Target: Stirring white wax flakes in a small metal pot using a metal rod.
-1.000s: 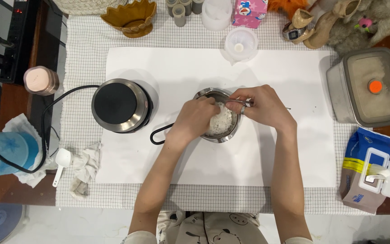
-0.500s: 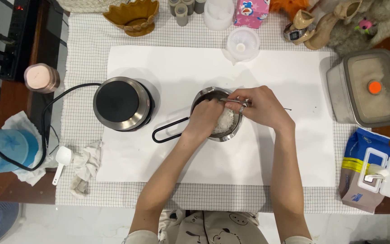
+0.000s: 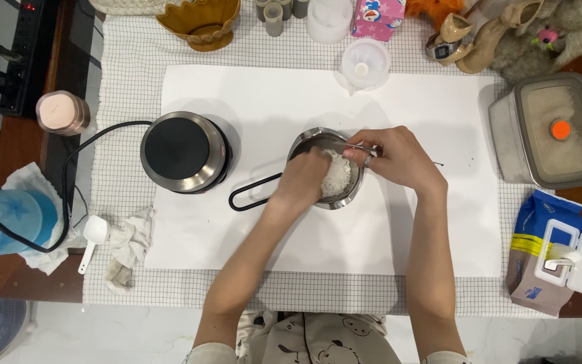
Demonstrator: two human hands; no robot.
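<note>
At frame centre, the left hand (image 3: 302, 183) should press the white flakes (image 3: 337, 176) gently inside the small steel pot (image 3: 304, 143), fingers curled on them, while the right hand (image 3: 399, 160) pinches a thin metal rod (image 3: 351, 146) level across the rim.

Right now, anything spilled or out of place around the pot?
No spill shows on the white sheet. Only oddities: a crumpled cloth and white scoop lie loose at the left edge. Both hands, left hand and right hand, are at the pot.

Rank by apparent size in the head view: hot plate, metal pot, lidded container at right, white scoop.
1. Lidded container
2. Hot plate
3. Metal pot, partly hidden by both hands, though it clearly looks smaller than the hot plate
4. White scoop
</note>
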